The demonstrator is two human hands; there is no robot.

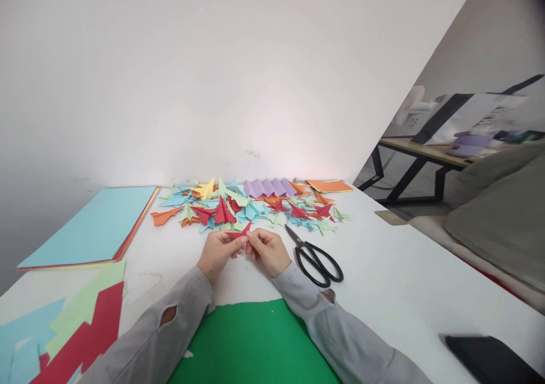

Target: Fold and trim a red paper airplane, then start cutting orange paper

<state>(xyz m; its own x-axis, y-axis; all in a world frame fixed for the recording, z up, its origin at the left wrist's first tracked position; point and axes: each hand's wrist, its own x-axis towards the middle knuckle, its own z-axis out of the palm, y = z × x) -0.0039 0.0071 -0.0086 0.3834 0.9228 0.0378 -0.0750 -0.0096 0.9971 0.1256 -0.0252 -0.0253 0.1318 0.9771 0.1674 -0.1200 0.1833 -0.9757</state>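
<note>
My left hand [218, 251] and my right hand [267, 250] meet over the white table [395, 282], both pinching a small folded red paper piece [239, 232] between their fingertips. Just beyond them lies a pile of several folded paper shapes [255, 207] in red, orange, yellow, blue and green. Black scissors [315, 258] lie closed on the table right beside my right hand. A green sheet [251, 344] lies between my grey-sleeved forearms.
A stack of coloured sheets topped with light blue [93, 225] sits at the left. Cut paper scraps in red, green and blue [72, 333] lie at the near left. A pleated purple paper [269, 187] and an orange sheet [330, 186] rest by the wall. A dark flat object [489, 358] lies near right.
</note>
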